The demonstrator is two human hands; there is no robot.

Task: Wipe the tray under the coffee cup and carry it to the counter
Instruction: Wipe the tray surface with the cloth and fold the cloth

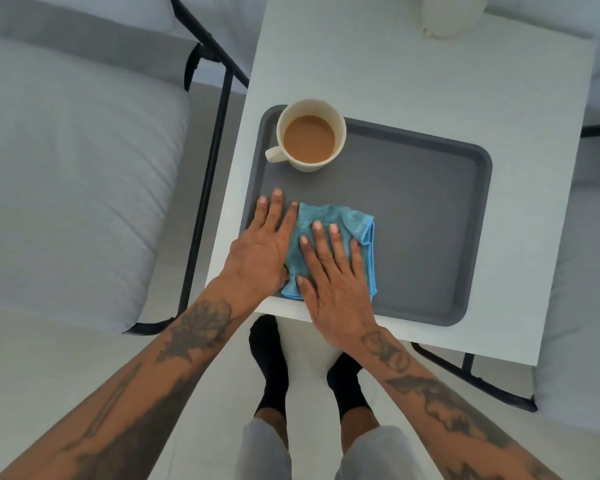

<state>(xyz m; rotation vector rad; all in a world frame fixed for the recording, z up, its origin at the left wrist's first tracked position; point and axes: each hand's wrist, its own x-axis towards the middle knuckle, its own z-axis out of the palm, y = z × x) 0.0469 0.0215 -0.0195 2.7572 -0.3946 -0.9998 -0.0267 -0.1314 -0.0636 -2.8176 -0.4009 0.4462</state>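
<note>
A dark grey tray lies on a small white table. In its far left corner stands a cream cup full of milky coffee, handle pointing left. On the tray's near left part lies a folded blue cloth. My right hand rests flat on the cloth, fingers spread. Flat beside it, my left hand lies on the tray's left edge, its inner side touching the cloth. Neither hand touches the cup.
Grey cushioned chairs with black metal frames stand to the left and right of the table. A white rounded object sits at the table's far edge. My feet in black socks are under the table's near edge.
</note>
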